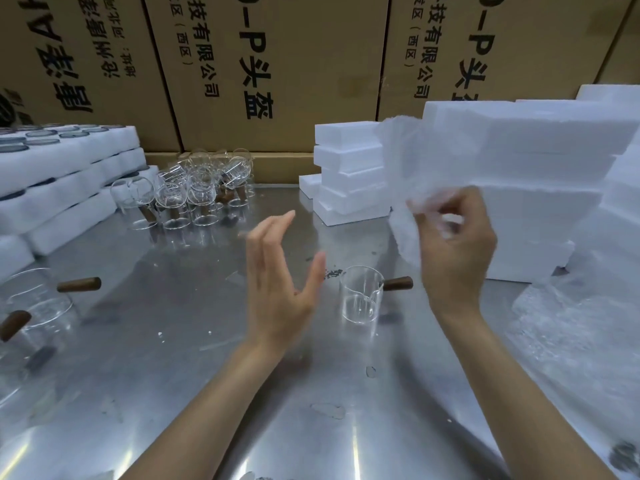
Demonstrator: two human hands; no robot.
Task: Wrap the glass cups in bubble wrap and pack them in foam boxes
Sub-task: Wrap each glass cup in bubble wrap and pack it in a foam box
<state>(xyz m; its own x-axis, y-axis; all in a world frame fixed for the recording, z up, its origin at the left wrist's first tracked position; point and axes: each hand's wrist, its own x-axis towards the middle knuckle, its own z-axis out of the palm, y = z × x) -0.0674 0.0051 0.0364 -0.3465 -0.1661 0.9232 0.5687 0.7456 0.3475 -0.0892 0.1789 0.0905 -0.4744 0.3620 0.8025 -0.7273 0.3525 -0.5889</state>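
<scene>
Glass cup [360, 299] with a wooden side handle, upright near the middle of the steel bench [173, 393], between the two hands. Right hand [453, 247] raised above it, fingers pinching a sheet of bubble wrap [408, 174]. Left hand [280, 282] open, fingers straight, holding nothing. Best to spread the sheet flat beside the cup, then roll from the handle side. Foam boxes [512, 188] stacked along the right edge; more cups [194, 192] clustered toward the back.
</scene>
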